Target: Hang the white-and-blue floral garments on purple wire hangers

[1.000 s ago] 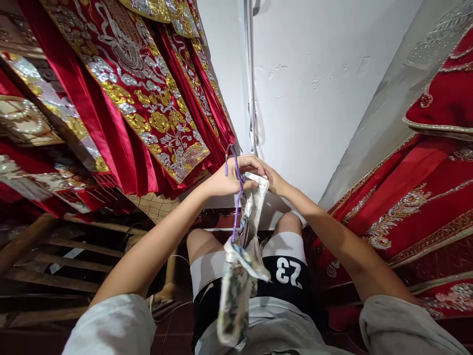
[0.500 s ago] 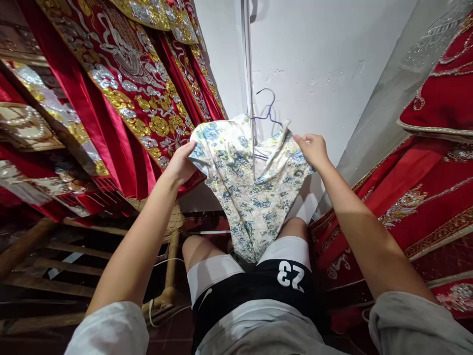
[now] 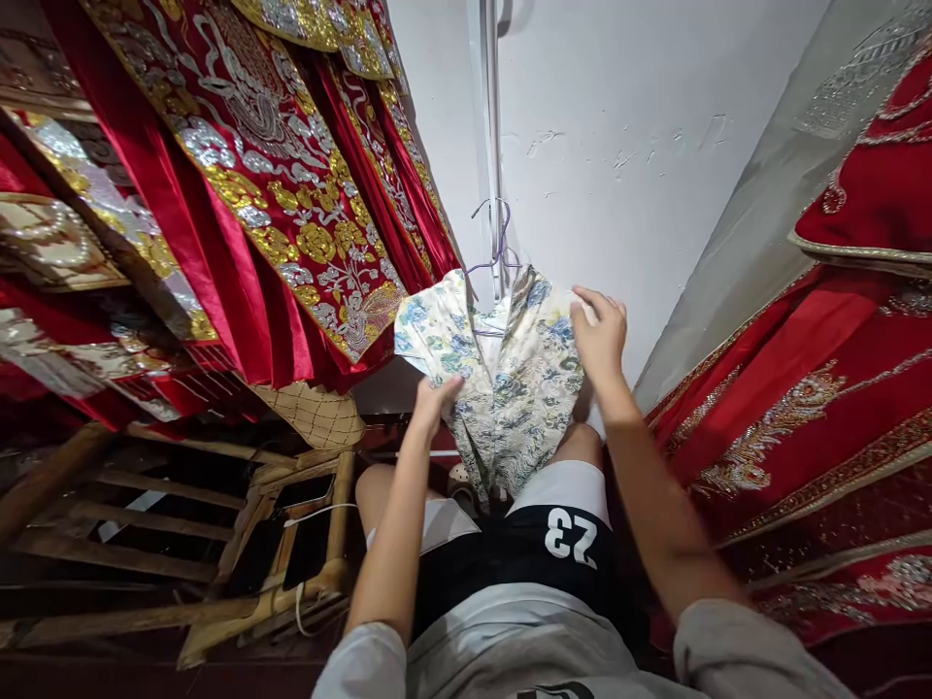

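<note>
Left hand (image 3: 435,403) is pinching the floral garment (image 3: 530,377); right hand (image 3: 603,342) is touching, grip unclear. Uneven pulling could be unseating the far hanger (image 3: 500,254).

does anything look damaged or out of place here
The white painted wall, beyond the cream, blue-floral cloth garment on its thin purple hanger, looks damaged: small irregular scuffs or chips break its otherwise plain surface. Nothing looks spilled.

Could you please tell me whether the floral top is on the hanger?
On it: the floral top has the purple hanger inside, hook rising from its neckline.
</note>
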Action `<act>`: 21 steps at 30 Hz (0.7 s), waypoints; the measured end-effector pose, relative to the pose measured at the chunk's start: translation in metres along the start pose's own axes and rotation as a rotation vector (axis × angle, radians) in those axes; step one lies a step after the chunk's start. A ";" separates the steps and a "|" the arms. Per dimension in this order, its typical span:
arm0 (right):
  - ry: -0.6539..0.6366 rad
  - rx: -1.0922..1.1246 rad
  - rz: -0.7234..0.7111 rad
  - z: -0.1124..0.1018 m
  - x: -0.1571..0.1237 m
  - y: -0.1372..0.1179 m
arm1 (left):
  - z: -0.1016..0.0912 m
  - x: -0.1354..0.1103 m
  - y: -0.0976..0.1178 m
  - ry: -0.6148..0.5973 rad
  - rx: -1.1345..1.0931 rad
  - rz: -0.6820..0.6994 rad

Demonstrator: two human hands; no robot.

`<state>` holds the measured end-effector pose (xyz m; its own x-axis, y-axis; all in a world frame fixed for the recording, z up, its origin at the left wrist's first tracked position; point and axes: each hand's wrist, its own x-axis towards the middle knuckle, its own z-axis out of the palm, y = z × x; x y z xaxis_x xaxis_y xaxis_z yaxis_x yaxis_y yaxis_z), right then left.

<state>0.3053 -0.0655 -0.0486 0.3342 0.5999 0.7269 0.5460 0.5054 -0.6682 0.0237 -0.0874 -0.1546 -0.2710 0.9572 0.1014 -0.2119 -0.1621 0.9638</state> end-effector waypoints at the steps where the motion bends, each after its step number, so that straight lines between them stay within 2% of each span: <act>1: 0.106 0.031 0.020 0.002 -0.018 0.003 | 0.006 -0.009 -0.015 0.005 0.024 -0.061; 2: 0.209 0.054 0.076 0.006 -0.037 0.007 | 0.013 -0.018 -0.027 0.027 0.040 -0.116; 3: 0.259 0.094 0.161 0.012 -0.058 0.011 | 0.018 -0.025 -0.037 0.059 0.040 -0.151; 4: 0.221 0.158 0.261 0.018 -0.079 0.014 | 0.022 -0.032 -0.043 0.087 0.031 -0.171; 5: 0.103 0.238 0.372 0.026 -0.100 0.017 | 0.024 -0.038 -0.047 0.099 0.013 -0.176; 7: -0.311 0.400 0.597 0.042 -0.133 0.022 | 0.026 -0.047 -0.048 0.065 -0.042 -0.152; 9: -0.575 0.524 0.682 0.054 -0.151 0.022 | 0.023 -0.052 -0.043 0.005 -0.090 -0.123; 10: -0.634 0.566 0.673 0.058 -0.155 0.021 | 0.020 -0.054 -0.039 -0.015 -0.105 -0.114; 13: -0.679 0.622 0.592 0.062 -0.154 0.012 | 0.014 -0.060 -0.030 -0.036 -0.116 -0.094; 17: -0.707 0.647 0.572 0.055 -0.149 0.002 | 0.014 -0.063 -0.027 -0.020 -0.107 -0.049; 19: -0.679 0.630 0.599 0.052 -0.148 0.002 | 0.016 -0.064 -0.031 0.058 -0.069 0.022; 21: -0.643 0.590 0.638 0.050 -0.148 0.004 | 0.019 -0.069 -0.035 0.237 0.026 0.185</act>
<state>0.2194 -0.1210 -0.1665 -0.1337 0.9846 0.1130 -0.0997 0.1001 -0.9900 0.0681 -0.1426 -0.1910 -0.5149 0.8288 0.2189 -0.1150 -0.3198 0.9405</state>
